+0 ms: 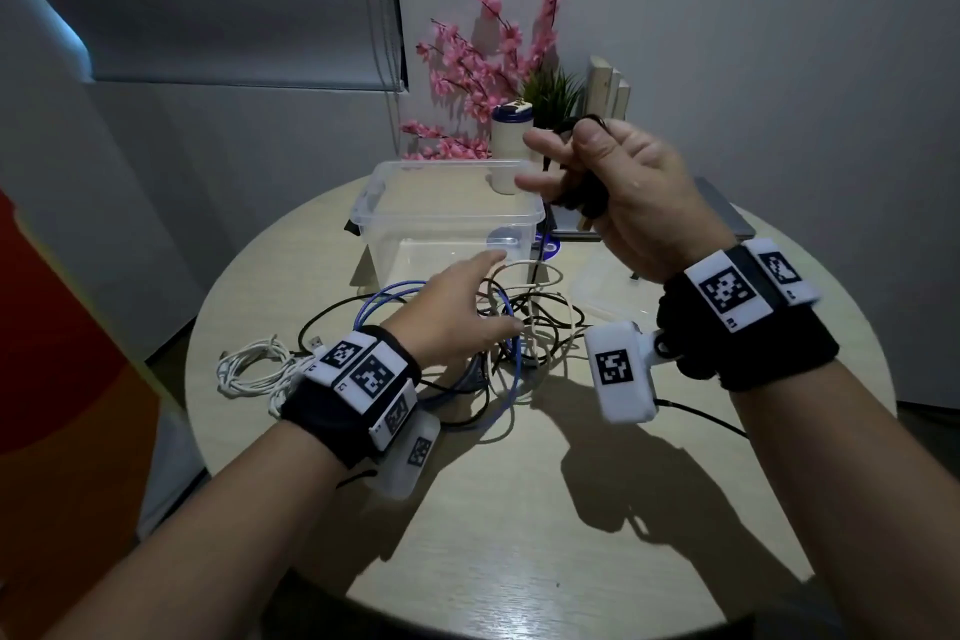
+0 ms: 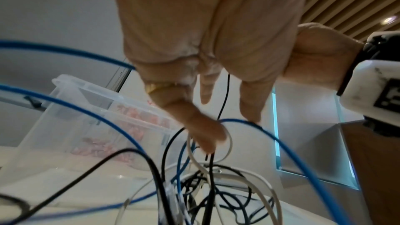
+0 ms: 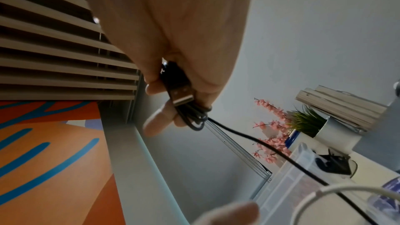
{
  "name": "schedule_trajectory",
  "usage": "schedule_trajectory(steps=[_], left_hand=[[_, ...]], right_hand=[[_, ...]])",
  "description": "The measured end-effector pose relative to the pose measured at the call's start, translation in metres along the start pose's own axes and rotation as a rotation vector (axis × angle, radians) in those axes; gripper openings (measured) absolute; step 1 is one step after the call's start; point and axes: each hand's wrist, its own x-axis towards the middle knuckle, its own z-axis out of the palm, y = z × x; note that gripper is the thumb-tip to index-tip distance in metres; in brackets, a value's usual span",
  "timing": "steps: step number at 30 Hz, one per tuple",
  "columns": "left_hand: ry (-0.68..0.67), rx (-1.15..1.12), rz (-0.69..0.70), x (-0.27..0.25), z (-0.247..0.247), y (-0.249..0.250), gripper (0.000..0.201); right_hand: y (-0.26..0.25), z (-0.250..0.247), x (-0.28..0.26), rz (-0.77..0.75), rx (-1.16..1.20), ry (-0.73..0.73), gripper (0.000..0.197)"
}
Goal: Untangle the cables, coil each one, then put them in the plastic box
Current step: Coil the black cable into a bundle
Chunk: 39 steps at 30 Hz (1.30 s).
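A tangle of blue, black and beige cables lies mid-table in front of the clear plastic box. My left hand reaches over the tangle with straight fingers. In the left wrist view its fingertips touch a blue cable and a white loop without gripping them. My right hand is raised beside the box and grips several loops of a black cable. The cable's USB plug sticks out of that right hand, and one strand runs down to the tangle.
A white cable bundle lies at the table's left edge. The box lid rests to the right of the tangle. Behind the box stand a cup, pink flowers, a small plant and books. A wall is close behind.
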Motion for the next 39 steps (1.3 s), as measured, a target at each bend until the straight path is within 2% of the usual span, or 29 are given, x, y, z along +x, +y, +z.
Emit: schedule_trajectory(steps=[4, 7, 9, 12, 17, 20, 23, 25, 28, 30, 32, 34, 37, 39], left_hand=[[0.362, -0.199, 0.069, 0.006, -0.010, 0.007, 0.040], [0.512, -0.190, 0.159, 0.011, -0.009, 0.011, 0.029], [0.484, -0.135, 0.210, 0.013, -0.005, 0.015, 0.023], [0.289, -0.185, 0.212, 0.020, 0.005, 0.015, 0.006], [0.007, -0.304, 0.222, 0.016, 0.019, 0.011, 0.019], [-0.070, -0.270, 0.201, 0.014, 0.023, 0.010, 0.007], [-0.119, -0.241, 0.169, 0.012, 0.025, 0.012, 0.008], [-0.122, -0.226, 0.181, 0.012, 0.025, 0.014, 0.006], [-0.069, -0.281, 0.202, 0.012, 0.024, 0.016, 0.006], [-0.009, -0.357, 0.202, 0.013, 0.023, 0.017, 0.008], [0.027, -0.413, 0.192, 0.013, 0.023, 0.017, 0.013], [0.062, -0.445, 0.175, 0.013, 0.022, 0.016, 0.021], [0.165, -0.467, 0.162, 0.015, 0.018, 0.015, 0.022], [0.239, -0.477, 0.158, 0.018, 0.016, 0.013, 0.020]], right_hand=[[-0.002, 0.002, -0.004, 0.002, 0.048, -0.034, 0.024], [-0.005, 0.006, -0.005, 0.008, 0.064, -0.092, 0.027], [-0.004, 0.009, -0.006, 0.023, 0.060, -0.136, 0.027], [-0.002, 0.011, -0.008, 0.035, 0.094, -0.152, 0.027], [0.005, 0.005, -0.005, 0.018, 0.194, 0.014, 0.018], [0.007, -0.001, -0.003, -0.016, 0.183, 0.088, 0.019], [0.007, -0.005, -0.001, -0.061, 0.106, 0.148, 0.015], [0.009, -0.007, -0.002, -0.069, -0.110, 0.172, 0.015], [0.016, -0.012, -0.006, 0.009, -0.760, 0.110, 0.015], [0.023, -0.017, -0.009, 0.108, -1.081, 0.028, 0.009], [0.028, -0.019, -0.012, 0.195, -1.178, -0.033, 0.008], [0.029, -0.020, -0.014, 0.256, -1.128, -0.063, 0.016], [0.028, -0.020, -0.017, 0.287, -1.033, -0.132, 0.032], [0.029, -0.019, -0.019, 0.288, -1.077, -0.190, 0.037]])
